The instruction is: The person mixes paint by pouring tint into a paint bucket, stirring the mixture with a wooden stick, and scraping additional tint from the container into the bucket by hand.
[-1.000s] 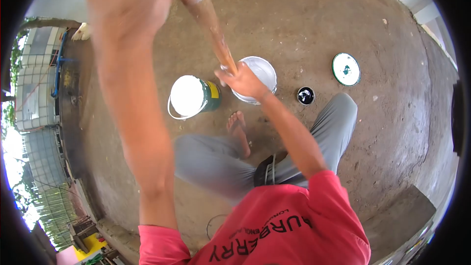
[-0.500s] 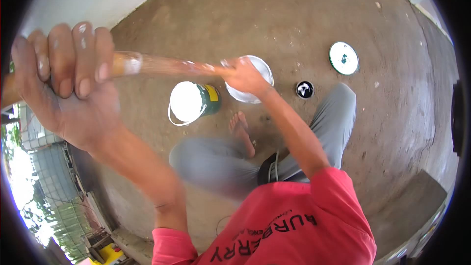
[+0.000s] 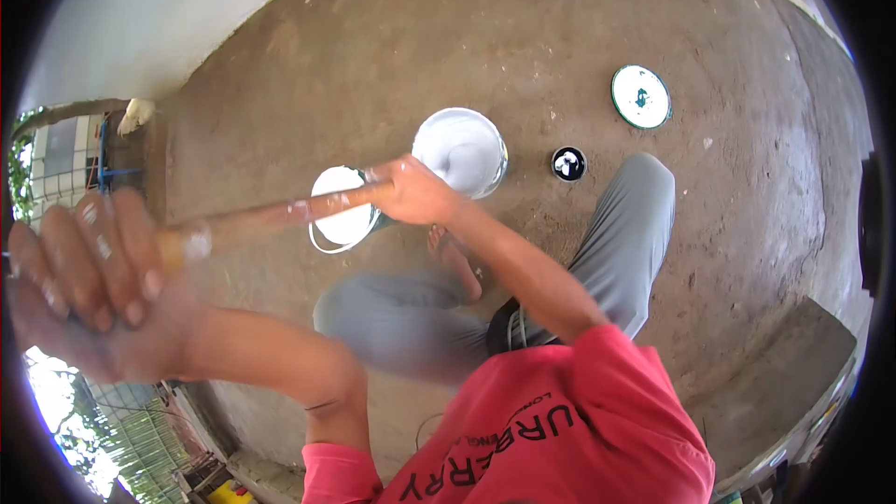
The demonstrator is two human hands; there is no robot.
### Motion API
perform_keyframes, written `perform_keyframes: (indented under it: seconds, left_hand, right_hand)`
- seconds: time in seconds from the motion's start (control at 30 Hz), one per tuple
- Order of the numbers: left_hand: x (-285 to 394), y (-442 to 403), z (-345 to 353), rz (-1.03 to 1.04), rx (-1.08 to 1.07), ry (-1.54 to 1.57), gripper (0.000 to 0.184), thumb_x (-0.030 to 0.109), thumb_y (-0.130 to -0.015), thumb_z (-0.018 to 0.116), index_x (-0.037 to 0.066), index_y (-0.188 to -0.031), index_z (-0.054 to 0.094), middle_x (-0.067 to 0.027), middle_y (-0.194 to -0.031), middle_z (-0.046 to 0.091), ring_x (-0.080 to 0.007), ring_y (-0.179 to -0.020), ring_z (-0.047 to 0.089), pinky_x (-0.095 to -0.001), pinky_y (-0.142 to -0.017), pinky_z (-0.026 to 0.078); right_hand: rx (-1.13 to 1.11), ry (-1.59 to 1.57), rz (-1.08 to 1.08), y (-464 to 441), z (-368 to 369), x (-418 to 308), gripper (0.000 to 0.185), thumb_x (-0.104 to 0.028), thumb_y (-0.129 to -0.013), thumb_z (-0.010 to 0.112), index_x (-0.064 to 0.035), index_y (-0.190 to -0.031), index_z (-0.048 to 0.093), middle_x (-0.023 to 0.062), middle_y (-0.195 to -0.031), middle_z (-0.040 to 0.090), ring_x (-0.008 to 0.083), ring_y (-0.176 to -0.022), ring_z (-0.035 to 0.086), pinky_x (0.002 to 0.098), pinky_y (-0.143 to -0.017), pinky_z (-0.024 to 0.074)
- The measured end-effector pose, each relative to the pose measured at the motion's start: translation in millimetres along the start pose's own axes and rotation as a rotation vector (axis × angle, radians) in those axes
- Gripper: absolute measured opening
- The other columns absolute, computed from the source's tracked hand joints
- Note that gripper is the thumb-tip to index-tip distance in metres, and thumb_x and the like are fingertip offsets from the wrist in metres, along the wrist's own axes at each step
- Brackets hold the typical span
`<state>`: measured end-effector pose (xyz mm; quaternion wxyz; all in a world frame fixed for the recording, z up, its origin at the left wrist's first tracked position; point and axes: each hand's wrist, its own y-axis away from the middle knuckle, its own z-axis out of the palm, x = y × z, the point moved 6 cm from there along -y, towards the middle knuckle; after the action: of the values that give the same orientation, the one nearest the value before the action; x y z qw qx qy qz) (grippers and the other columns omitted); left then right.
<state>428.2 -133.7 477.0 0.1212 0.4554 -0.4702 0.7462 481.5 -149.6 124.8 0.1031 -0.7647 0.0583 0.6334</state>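
A wooden pole [image 3: 271,219] with white paint spots runs slantwise between my two hands. My left hand [image 3: 93,289], blurred and large at the left edge, has its fingers wrapped round the pole. Closer to the middle, my right hand [image 3: 417,191] is closed round the pole's other part. Just beyond the right hand stands an open white bucket [image 3: 481,154] with white paint in it. Partly behind the pole and hand is a second bucket [image 3: 342,205], white on top, with a wire handle. The pole's far end past my left hand is hidden or out of view.
A small round tin [image 3: 567,164] with dark and white contents stands right of the buckets. Further right lies a white lid [image 3: 653,105] with a green rim. A pale wall [image 3: 187,9] borders the concrete floor [image 3: 523,28]. My bent knees are close to the tin.
My left hand has moved down and outward with the pole. My right hand has shifted left and slightly down, away from the open bucket, so the pole now slants the other way.
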Motion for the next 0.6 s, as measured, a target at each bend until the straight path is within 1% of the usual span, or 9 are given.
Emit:
perform_keyframes:
  seconds: [0.03, 0.13, 0.17, 0.27, 0.3, 0.4, 0.43, 0.53, 0.6]
  left_hand:
    - [2, 4, 1, -0.107, 0.094, 0.105, 0.033, 0.019, -0.088, 0.062, 0.015, -0.063, 0.040, 0.0034, -0.057, 0.038, -0.0076, -0.043, 0.033, -0.0236, -0.047, 0.034]
    - [-9, 3, 1, -0.106, 0.154, 0.151, 0.030, 0.017, -0.085, 0.062, 0.014, -0.064, 0.041, 0.0027, -0.057, 0.039, -0.0087, -0.044, 0.034, -0.0251, -0.048, 0.035]
    - [-13, 3, 1, -0.105, 0.070, 0.170, 0.030, 0.017, -0.085, 0.062, 0.014, -0.064, 0.041, 0.0018, -0.058, 0.040, -0.0089, -0.045, 0.035, -0.0260, -0.050, 0.037]
    - [-6, 3, -5, -0.077, 0.045, 0.078, 0.030, 0.017, -0.086, 0.062, 0.014, -0.065, 0.041, 0.0013, -0.058, 0.040, -0.0089, -0.045, 0.035, -0.0259, -0.051, 0.037]
    - [-3, 3, -7, -0.102, 0.062, 0.076, 0.029, 0.017, -0.086, 0.062, 0.014, -0.065, 0.041, 0.0013, -0.058, 0.039, -0.0088, -0.045, 0.035, -0.0256, -0.050, 0.037]
    - [5, -2, -21, -0.123, 0.089, 0.087, 0.028, 0.017, -0.086, 0.062, 0.015, -0.067, 0.041, 0.0014, -0.058, 0.039, -0.0083, -0.045, 0.035, -0.0245, -0.050, 0.037]
    - [2, -3, -33, -0.091, 0.090, 0.096, 0.028, 0.017, -0.086, 0.062, 0.015, -0.068, 0.041, 0.0015, -0.058, 0.039, -0.0082, -0.045, 0.035, -0.0240, -0.049, 0.036]
    - [-10, -3, -15, -0.082, 0.061, 0.040, 0.027, 0.016, -0.085, 0.063, 0.015, -0.068, 0.041, 0.0020, -0.058, 0.039, -0.0076, -0.046, 0.036, -0.0231, -0.049, 0.036]
    - [-9, -4, -7, -0.072, 0.045, 0.039, 0.027, 0.015, -0.084, 0.064, 0.015, -0.068, 0.042, 0.0025, -0.058, 0.039, -0.0071, -0.046, 0.036, -0.0229, -0.050, 0.036]
  right_hand:
    - [-0.084, 0.043, -0.140, 14, -5, -6, 0.026, -0.023, -0.076, 0.067, -0.0080, -0.096, 0.075, 0.0242, -0.084, 0.069, 0.0404, -0.078, 0.068, 0.0448, -0.071, 0.0570]
    - [-0.018, 0.129, -0.066, 10, -49, -5, 0.018, -0.016, -0.078, 0.068, -0.0046, -0.091, 0.071, 0.0238, -0.086, 0.067, 0.0434, -0.078, 0.064, 0.0440, -0.064, 0.0526]
    - [0.157, 0.135, 0.027, 0, -56, -2, 0.017, -0.014, -0.077, 0.067, -0.0041, -0.091, 0.071, 0.0228, -0.083, 0.068, 0.0420, -0.077, 0.065, 0.0439, -0.064, 0.0527]
    - [0.214, -0.092, -0.057, -11, -22, -8, 0.025, -0.022, -0.076, 0.067, -0.0102, -0.096, 0.075, 0.0236, -0.083, 0.069, 0.0420, -0.076, 0.067, 0.0465, -0.070, 0.0566]
    - [0.049, -0.026, -0.038, -5, -7, -6, 0.023, -0.022, -0.077, 0.067, -0.0102, -0.094, 0.075, 0.0230, -0.084, 0.069, 0.0418, -0.077, 0.067, 0.0461, -0.071, 0.0563]
    - [-0.116, -0.057, -0.117, 21, -39, -15, 0.023, -0.021, -0.076, 0.068, -0.0076, -0.093, 0.074, 0.0225, -0.084, 0.069, 0.0417, -0.078, 0.067, 0.0457, -0.071, 0.0558]
    - [-0.096, 0.147, -0.027, 8, -44, 3, 0.020, -0.019, -0.076, 0.067, -0.0081, -0.091, 0.073, 0.0197, -0.086, 0.070, 0.0411, -0.078, 0.067, 0.0450, -0.072, 0.0557]
    - [0.372, 0.092, -0.201, -22, -36, 1, 0.014, -0.015, -0.079, 0.065, -0.0038, -0.085, 0.072, 0.0212, -0.083, 0.069, 0.0417, -0.077, 0.066, 0.0419, -0.065, 0.0538]
    - [0.179, -0.019, -0.099, -16, -18, -6, 0.017, -0.015, -0.078, 0.065, -0.0049, -0.089, 0.073, 0.0197, -0.085, 0.070, 0.0414, -0.078, 0.067, 0.0424, -0.069, 0.0549]
